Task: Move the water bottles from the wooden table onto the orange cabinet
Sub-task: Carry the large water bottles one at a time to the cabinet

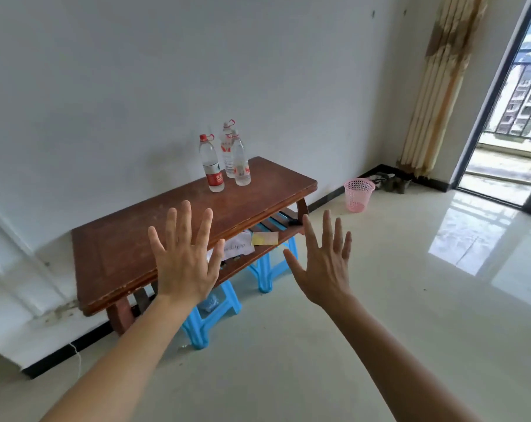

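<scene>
Water bottles (227,159): three, upright (long axes vertical), grouped at the far, wall-side corner of the wooden table (130,239). Left hand (185,260) and right hand (325,269), fingers spread and empty, hover short of them; the bottles lie ahead, with the left hand seemingly nearer.

Around the pink basket (358,194)
Left of it we see blue stools (267,272); behind it, shoes (389,181) and a tan curtain (440,86); to its right, a balcony (507,153).
</scene>
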Demonstrator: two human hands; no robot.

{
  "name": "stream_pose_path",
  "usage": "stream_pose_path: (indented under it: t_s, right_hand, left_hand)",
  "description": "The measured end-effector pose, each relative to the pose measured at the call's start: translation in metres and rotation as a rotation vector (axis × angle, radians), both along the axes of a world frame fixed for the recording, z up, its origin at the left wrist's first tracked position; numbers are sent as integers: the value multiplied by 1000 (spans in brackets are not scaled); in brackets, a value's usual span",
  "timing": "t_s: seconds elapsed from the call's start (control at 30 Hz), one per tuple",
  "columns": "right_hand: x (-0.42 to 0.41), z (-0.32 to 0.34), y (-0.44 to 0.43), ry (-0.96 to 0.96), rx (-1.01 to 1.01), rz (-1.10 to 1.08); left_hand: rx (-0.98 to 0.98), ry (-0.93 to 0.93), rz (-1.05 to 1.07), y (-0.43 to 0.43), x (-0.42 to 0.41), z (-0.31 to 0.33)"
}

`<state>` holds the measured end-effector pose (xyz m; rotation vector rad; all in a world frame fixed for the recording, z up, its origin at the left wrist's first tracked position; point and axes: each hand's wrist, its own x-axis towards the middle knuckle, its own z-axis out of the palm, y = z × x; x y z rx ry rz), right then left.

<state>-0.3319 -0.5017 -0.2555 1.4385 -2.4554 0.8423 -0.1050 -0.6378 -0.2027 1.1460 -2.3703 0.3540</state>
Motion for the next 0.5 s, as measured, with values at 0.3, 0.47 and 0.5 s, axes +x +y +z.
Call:
stream_pose_path:
  t_s: [0.3, 0.47, 0.5]
  right_hand:
    - [-75, 5, -180, -13, 52, 121]
    - [-102, -18, -284, -35, 125, 153]
    - [-107, -22, -305, -50, 137, 149]
  left_hand:
    - [9, -71, 61, -149, -64, -8]
    - [89, -87, 104, -243, -88, -36]
    - [93, -91, 108, -265, -93, -40]
